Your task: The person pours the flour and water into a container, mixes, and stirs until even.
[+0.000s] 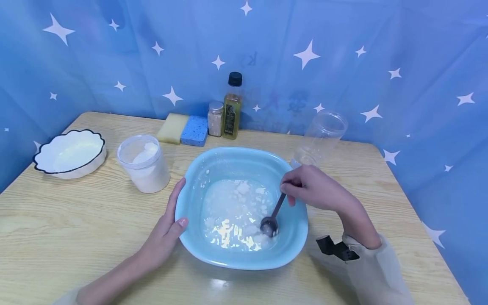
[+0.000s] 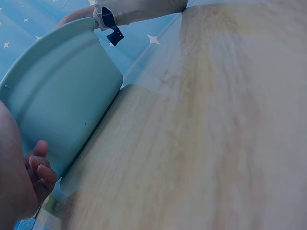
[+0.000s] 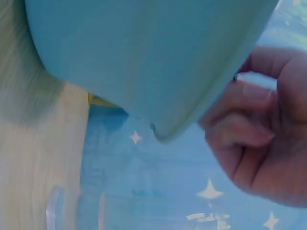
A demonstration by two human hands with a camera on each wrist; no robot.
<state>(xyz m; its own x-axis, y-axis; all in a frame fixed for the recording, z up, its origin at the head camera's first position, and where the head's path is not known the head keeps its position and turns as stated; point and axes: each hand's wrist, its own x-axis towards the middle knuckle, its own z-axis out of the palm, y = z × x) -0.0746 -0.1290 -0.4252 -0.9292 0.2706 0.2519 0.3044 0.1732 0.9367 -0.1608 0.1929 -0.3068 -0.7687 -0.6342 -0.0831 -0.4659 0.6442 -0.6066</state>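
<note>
A light blue plastic basin stands on the table in front of me, holding watery liquid with white powder clumps. My left hand grips the basin's left side, its thumb at the rim; the left wrist view shows curled fingers against the outer wall. Over the right rim, my right hand pinches the handle of a dark measuring spoon. The spoon's bowl sits down in the wet mixture, near the right of the basin. In the right wrist view the basin wall hides the spoon's bowl.
Left of the basin are an open jar of white powder and a scalloped white dish. Behind stand a yellow sponge, a blue sponge, a small shaker jar and an oil bottle. A clear container stands behind my right hand.
</note>
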